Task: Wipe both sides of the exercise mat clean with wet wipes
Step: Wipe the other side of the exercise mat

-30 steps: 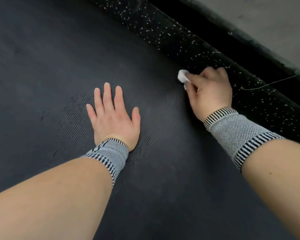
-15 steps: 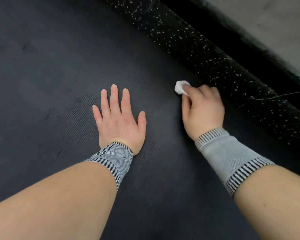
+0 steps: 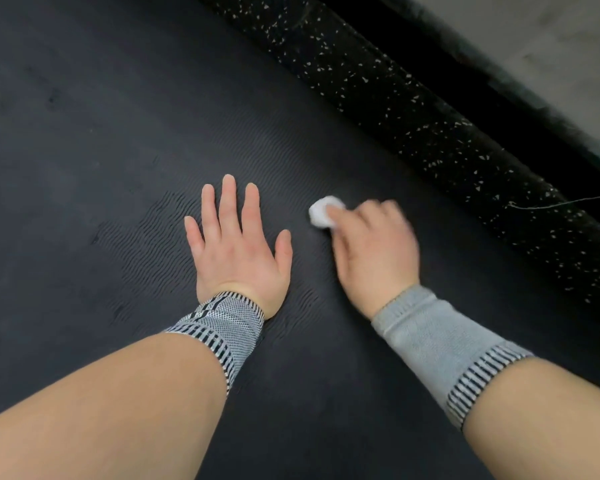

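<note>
Exercise mat [image 3: 84, 133]: dark, finely ribbed sheet lying flat, filling most of the view; speckled black flooring [image 3: 413, 109] borders its far right edge. Likely soft, pliant and grippy, light enough to flip by lifting an edge or corner.

Wet wipe [image 3: 323, 211]: small white wad, on the mat, just right of the left hand. Soft, damp, easily torn; best pinched whole.

Left hand [image 3: 236, 251]: flat, fingers straight, palm pressing the mat.

Right hand [image 3: 371, 251]: motion-blurred, fingers curled around the wipe, pressing it to the mat, near the left hand.
</note>
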Demonstrator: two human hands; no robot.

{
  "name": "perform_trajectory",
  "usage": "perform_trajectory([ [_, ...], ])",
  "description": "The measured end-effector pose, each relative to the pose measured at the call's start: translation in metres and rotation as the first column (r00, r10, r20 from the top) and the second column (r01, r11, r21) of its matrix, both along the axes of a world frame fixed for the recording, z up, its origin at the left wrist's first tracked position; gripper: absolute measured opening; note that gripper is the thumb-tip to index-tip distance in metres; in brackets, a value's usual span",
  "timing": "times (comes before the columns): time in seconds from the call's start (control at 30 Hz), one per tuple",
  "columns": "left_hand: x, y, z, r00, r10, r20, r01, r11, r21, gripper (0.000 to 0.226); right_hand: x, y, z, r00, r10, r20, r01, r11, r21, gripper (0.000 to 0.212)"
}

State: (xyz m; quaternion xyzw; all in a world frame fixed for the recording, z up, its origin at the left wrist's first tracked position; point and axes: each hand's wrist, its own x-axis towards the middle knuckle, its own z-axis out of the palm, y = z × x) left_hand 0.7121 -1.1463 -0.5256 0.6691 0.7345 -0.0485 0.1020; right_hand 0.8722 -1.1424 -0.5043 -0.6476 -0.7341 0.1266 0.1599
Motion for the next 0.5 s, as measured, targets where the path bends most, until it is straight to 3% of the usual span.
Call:
perform_trajectory([
  [0.07,0.0,-0.001,0.0,1.0,-0.004,0.006,0.004,1.0,0.004,0.075,0.003,-0.004,0.003,0.987,0.163,0.008,-0.163,0.986,-0.028,0.015],
  [0.13,-0.001,-0.001,0.0,1.0,-0.003,0.009,0.003,1.0,0.015,0.074,0.015,0.012,0.002,0.981,0.186,0.049,-0.187,0.982,0.014,0.015],
  [0.23,0.001,0.0,-0.001,1.0,-0.008,0.006,0.008,1.0,0.014,0.074,0.032,0.046,-0.001,0.991,-0.111,0.07,0.107,0.993,0.055,0.023],
  [0.3,0.0,0.0,-0.001,1.0,-0.012,0.011,0.012,1.0,0.011,0.074,0.022,0.044,-0.001,0.976,-0.204,0.071,0.203,0.979,0.017,0.025],
  [0.5,-0.001,-0.001,0.002,0.999,-0.013,0.033,0.013,1.0,0.012,0.072,-0.009,0.005,0.006,0.963,0.267,0.042,-0.266,0.964,-0.029,0.018],
])
